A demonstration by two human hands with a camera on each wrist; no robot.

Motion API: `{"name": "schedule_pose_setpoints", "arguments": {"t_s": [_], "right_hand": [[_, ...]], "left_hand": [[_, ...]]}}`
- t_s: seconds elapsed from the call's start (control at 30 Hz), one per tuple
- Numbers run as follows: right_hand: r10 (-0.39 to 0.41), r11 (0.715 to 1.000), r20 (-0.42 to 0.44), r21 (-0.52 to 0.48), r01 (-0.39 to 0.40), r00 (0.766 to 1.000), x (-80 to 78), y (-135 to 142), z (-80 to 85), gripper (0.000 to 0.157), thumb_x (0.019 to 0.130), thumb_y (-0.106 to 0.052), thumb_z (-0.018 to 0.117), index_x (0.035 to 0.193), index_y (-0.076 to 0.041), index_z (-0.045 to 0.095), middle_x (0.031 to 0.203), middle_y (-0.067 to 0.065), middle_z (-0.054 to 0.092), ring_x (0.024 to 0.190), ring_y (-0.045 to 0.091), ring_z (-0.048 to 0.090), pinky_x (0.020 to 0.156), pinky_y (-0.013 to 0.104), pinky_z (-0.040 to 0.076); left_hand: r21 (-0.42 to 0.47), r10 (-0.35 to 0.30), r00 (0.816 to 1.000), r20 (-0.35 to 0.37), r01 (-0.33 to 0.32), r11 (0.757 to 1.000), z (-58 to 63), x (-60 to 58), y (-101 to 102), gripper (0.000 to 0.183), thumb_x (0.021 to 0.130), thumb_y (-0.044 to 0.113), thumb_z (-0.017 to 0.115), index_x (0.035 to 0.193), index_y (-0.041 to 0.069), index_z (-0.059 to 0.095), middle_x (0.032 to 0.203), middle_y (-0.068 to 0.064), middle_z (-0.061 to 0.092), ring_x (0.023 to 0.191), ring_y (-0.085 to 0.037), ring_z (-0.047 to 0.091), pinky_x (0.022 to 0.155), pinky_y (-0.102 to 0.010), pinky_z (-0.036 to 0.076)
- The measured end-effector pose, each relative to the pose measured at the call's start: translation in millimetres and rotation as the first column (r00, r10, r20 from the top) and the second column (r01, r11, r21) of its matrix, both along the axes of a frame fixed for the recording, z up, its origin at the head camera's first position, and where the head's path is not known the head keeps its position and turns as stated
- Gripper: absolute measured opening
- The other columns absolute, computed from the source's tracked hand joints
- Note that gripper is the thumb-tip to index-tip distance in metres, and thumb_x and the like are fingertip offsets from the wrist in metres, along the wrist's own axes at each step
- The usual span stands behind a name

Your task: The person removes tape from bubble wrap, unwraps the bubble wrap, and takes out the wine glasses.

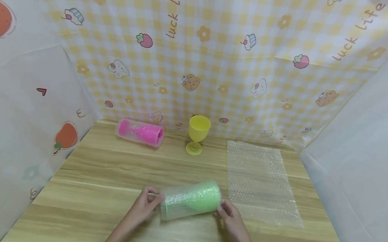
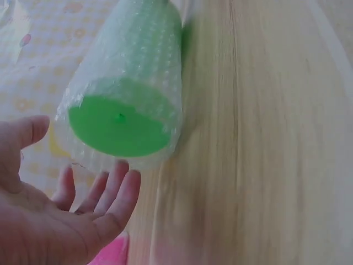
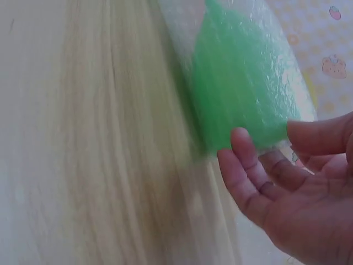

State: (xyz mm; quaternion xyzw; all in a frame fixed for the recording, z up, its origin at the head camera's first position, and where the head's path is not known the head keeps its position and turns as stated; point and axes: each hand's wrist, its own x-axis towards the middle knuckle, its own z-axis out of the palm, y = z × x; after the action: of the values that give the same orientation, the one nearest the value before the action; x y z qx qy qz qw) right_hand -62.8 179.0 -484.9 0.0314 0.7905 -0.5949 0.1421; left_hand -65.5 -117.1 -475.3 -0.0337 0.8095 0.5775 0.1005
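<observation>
Head view first: here's the green goblet (image 1: 202,199), rolled in bubble wrap (image 1: 175,205) and lying on its side right between the two hands. The left hand (image 1: 144,205) is at the foot end, thumb tip at the wrap's edge, and the right hand (image 1: 231,216) is at the cup end, its thumb up against the rim. Out beyond the left hand, a pink goblet (image 1: 142,132) lies sideways in its own clear wrap. Straight past the grip stands a yellow goblet (image 1: 199,132), bare and upright, and beside the right hand a bubble-wrap sheet (image 1: 259,180) lies flat on the wooden table (image 1: 105,175).

Over to the left wrist: the round green foot faces the palm, inside the wrap. Thumb and fingers are well apart, fingertips just by the wrap's lower edge; actual contact is hard to tell.

Right wrist now: the wide cup end comes down to the hand, fingertips at its edge, thumb across from them, fingers relaxed and apart rather than clamped. Behind the thumb, a patterned cloth (image 3: 317,41).
</observation>
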Motion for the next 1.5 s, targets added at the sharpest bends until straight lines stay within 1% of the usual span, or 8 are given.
{"name": "schedule_pose_setpoints", "arguments": {"t_s": [0.13, 0.27, 0.4, 0.53, 0.73, 1.17, 1.3, 1.5], "right_hand": [[0.057, 0.998, 0.023, -0.02, -0.057, 0.998, -4.4, 6, -2.4, 0.029, 0.09, -0.013, 0.048, 0.115, 0.002, 0.052, 0.112, 0.013, 0.058, 0.103, 0.02, 0.054, 0.094, 0.044, 0.043], [0.075, 0.997, 0.034, -0.012, -0.075, 0.997, -12.8, 8, -1.9, 0.028, 0.088, -0.016, 0.049, 0.112, -0.003, 0.056, 0.116, 0.01, 0.058, 0.114, 0.028, 0.049, 0.1, 0.055, 0.033], [0.071, 0.997, -0.049, 0.0, -0.072, 0.996, -22.1, 1, -1.9, 0.02, 0.087, -0.011, 0.049, 0.102, -0.002, 0.059, 0.113, 0.01, 0.06, 0.117, 0.029, 0.049, 0.101, 0.051, 0.035], [0.053, 0.997, -0.139, -0.044, -0.06, 0.989, -28.4, -11, -3.5, 0.022, 0.09, -0.012, 0.051, 0.107, 0.0, 0.054, 0.12, 0.016, 0.055, 0.119, 0.034, 0.046, 0.1, 0.048, 0.038], [0.013, 0.999, -0.099, -0.029, -0.015, 0.995, -24.4, -29, 4.9, 0.054, 0.091, -0.029, 0.052, 0.133, -0.001, 0.033, 0.13, 0.022, 0.042, 0.114, 0.036, 0.048, 0.09, 0.041, 0.048], [0.194, 0.967, 0.016, -0.174, -0.188, 0.981, -9.9, -42, 6.7, 0.076, 0.088, -0.027, 0.057, 0.144, -0.012, 0.008, 0.135, 0.035, 0.031, 0.1, 0.03, 0.059, 0.078, 0.041, 0.053], [0.25, 0.951, 0.021, -0.196, -0.241, 0.968, -7.3, -41, 3.5, 0.077, 0.088, -0.026, 0.058, 0.143, -0.008, 0.007, 0.133, 0.036, 0.033, 0.099, 0.031, 0.06, 0.076, 0.04, 0.053], [0.188, 0.982, -0.07, 0.04, -0.186, 0.98, -4.9, -37, 6.3, 0.074, 0.083, -0.029, 0.063, 0.141, -0.008, 0.021, 0.131, 0.024, 0.04, 0.106, 0.031, 0.052, 0.079, 0.039, 0.05]], "left_hand": [[-0.035, 0.002, 0.998, -0.07, -0.004, 0.999, 0.7, -9.5, -2, 0.043, 0.086, 0.032, 0.059, 0.113, 0.001, 0.046, 0.113, -0.017, 0.051, 0.101, -0.027, 0.054, 0.083, -0.038, 0.051], [-0.028, -0.192, 0.979, -0.063, 0.191, 0.981, -0.7, -18.9, -6, 0.044, 0.091, 0.036, 0.05, 0.12, 0.003, 0.047, 0.119, -0.015, 0.053, 0.111, -0.032, 0.051, 0.092, -0.044, 0.046], [0.086, -0.448, 0.892, 0.061, 0.443, 0.893, -6.9, -26.4, -3, 0.048, 0.094, 0.039, 0.042, 0.129, 0.006, 0.045, 0.128, -0.016, 0.051, 0.121, -0.036, 0.044, 0.1, -0.053, 0.036], [0.27, -0.57, 0.808, 0.147, 0.522, 0.809, -17.6, -27.9, 7, 0.054, 0.094, 0.04, 0.042, 0.137, 0.007, 0.036, 0.133, -0.018, 0.045, 0.123, -0.035, 0.041, 0.101, -0.053, 0.036], [0.373, -0.507, 0.852, 0.132, 0.431, 0.821, -17.1, -21.1, 23, 0.068, 0.093, 0.035, 0.048, 0.142, 0.002, 0.014, 0.116, -0.019, 0.052, 0.093, -0.025, 0.06, 0.078, -0.041, 0.054], [-0.173, -0.363, 0.917, -0.166, 0.336, 0.926, 3.5, -3.3, 37, 0.069, 0.081, 0.044, 0.062, 0.129, 0.005, 0.033, 0.102, -0.006, 0.047, 0.089, -0.015, 0.049, 0.072, -0.024, 0.047], [-0.264, -0.332, 0.897, -0.291, 0.258, 0.929, 3.3, -4.0, 42, 0.062, 0.077, 0.047, 0.065, 0.123, 0.012, 0.041, 0.129, -0.01, 0.04, 0.117, -0.029, 0.038, 0.09, -0.049, 0.044], [-0.351, -0.448, 0.807, -0.384, 0.321, 0.88, -2.6, -12.2, 51, 0.06, 0.083, 0.043, 0.06, 0.134, 0.022, 0.039, 0.15, -0.002, 0.021, 0.134, -0.038, 0.02, 0.096, -0.067, 0.03]]}}
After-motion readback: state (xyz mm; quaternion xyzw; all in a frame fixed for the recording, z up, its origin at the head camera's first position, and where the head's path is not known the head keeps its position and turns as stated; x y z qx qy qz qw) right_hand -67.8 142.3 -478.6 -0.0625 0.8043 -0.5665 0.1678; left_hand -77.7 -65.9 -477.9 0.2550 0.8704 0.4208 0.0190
